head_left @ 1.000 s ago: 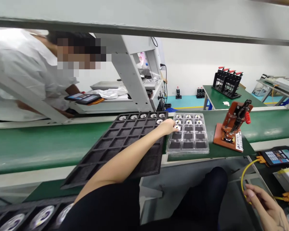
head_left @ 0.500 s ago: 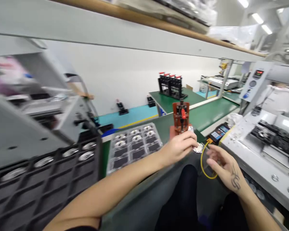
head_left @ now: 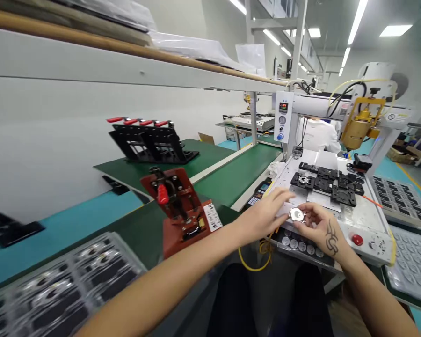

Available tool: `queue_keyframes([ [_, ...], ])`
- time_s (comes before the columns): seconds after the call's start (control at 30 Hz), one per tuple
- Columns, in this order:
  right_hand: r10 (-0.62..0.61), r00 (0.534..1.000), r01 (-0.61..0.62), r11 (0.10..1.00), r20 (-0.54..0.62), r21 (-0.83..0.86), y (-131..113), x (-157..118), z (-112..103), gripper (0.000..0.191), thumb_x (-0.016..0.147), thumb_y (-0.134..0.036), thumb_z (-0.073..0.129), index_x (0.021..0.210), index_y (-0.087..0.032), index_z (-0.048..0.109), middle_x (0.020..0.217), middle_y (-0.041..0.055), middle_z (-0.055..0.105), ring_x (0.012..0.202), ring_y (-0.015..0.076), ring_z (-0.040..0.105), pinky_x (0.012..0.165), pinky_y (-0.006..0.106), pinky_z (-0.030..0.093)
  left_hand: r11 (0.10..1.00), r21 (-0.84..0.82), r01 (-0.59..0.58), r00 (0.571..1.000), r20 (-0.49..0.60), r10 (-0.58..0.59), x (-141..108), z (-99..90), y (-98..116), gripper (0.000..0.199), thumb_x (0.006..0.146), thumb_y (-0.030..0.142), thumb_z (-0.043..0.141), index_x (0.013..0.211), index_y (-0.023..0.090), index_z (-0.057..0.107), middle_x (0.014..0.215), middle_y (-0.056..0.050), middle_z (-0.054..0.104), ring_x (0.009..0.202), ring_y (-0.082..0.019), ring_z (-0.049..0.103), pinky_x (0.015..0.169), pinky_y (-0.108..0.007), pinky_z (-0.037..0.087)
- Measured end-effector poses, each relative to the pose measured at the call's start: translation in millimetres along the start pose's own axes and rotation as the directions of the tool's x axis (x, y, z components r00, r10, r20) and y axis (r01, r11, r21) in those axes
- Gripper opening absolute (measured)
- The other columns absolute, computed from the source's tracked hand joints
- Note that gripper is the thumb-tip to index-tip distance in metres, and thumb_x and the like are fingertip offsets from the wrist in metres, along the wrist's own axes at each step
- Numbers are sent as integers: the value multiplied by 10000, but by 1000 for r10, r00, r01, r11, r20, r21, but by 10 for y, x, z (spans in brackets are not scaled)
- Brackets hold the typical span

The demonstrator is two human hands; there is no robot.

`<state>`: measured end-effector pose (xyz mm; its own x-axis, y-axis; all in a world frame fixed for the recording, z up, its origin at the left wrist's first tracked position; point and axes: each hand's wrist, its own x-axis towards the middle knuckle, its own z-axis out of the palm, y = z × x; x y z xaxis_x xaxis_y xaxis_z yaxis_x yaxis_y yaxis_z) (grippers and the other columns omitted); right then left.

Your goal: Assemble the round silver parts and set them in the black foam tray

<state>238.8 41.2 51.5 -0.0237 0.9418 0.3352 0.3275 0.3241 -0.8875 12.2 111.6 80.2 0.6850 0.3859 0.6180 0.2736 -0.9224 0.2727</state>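
Note:
My right hand (head_left: 318, 228) pinches a small round silver part with a white face (head_left: 297, 215) between thumb and fingers. Close by its left edge is my left hand (head_left: 266, 214), fingers apart and stretched out; whether its thumb tip touches the part I cannot tell. Both hands are just in front of the white dispensing machine (head_left: 368, 238). On that machine's bed lie black fixtures (head_left: 323, 182), one with a similar round part (head_left: 303, 179) in it. The red-brown toggle-clamp jig (head_left: 175, 206) stands left of my hands.
A clear tray of metal parts (head_left: 107, 276) lies at the lower left. Black clamp stands with red handles (head_left: 147, 140) are on the far green table. A yellow cable (head_left: 249, 267) loops below my hands. A shelf beam (head_left: 133, 70) crosses overhead. Another person in white (head_left: 317, 133) is behind the machine.
My view has turned right towards the machine. The round part, by my left fingers near the jig before, is now in my right hand, which has closed. My left hand has opened.

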Motion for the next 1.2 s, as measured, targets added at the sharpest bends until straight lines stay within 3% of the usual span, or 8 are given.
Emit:
queue_keyframes([
  [0.13,14,979,-43,990,-202,-137,67,32,-496,518,812,-576,845,1132,-190,714,728,-19,583,647,173,535,619,320,472,975,-75,210,973,116,-201,732,138,-507,529,997,338,641,1489,192,514,1509,-183,574,1438,-323,542,1211,-505,462],
  [0.2,8,969,-54,983,-248,-177,23,13,-677,526,822,-592,831,1140,-191,708,746,-11,593,665,180,549,634,324,483,945,-40,326,908,292,-301,1085,209,-778,643,942,388,699,1519,167,520,1605,-198,522,1506,-352,480,1260,-507,388],
  [0.3,1,959,-67,972,-282,-224,-57,-80,-869,516,832,-577,828,1154,-193,705,749,-7,606,677,186,562,650,329,498,935,-42,352,845,445,-298,1449,314,-1080,661,823,425,808,1415,171,657,1562,-166,612,1439,-357,565,1197,-432,444],
  [0.4,6,948,-87,967,-317,-241,-81,-192,-1011,511,838,-583,818,1154,-198,704,727,-11,600,661,187,555,638,331,498,937,-55,344,818,508,-270,1600,389,-1234,501,748,418,852,1194,200,790,1392,-112,744,1290,-327,670,1081,-364,505],
  [0.6,-23,952,-81,943,-306,-323,-25,-9,-1122,509,852,-588,790,1147,-184,693,740,-10,588,668,185,550,636,323,480,932,-94,351,831,489,-264,1650,401,-1270,409,649,397,907,997,196,827,1122,-66,815,1048,-301,726,905,-325,530],
  [0.8,-88,992,25,828,-86,-560,145,866,-941,389,860,-469,755,1094,-162,706,897,41,651,781,193,573,730,319,486,917,-226,330,920,296,-257,1573,225,-1136,474,807,436,823,1184,158,754,1312,-131,747,1189,-290,675,1023,-372,512],
  [0.97,-2,998,44,791,70,-610,285,1494,-775,320,787,-411,842,972,-164,757,913,42,703,803,197,608,743,304,474,896,-366,252,967,130,-219,1282,-30,-900,435,849,410,798,1198,170,698,1312,-142,718,1191,-261,678,1076,-429,528],
  [1.2,89,979,59,741,185,-669,344,1726,-685,321,797,-445,866,953,-167,828,834,37,742,764,206,652,694,294,479,897,-417,146,988,13,-154,729,-312,-639,282,887,309,774,1138,225,675,1314,-116,691,1220,-238,663,1090,-461,547],
])
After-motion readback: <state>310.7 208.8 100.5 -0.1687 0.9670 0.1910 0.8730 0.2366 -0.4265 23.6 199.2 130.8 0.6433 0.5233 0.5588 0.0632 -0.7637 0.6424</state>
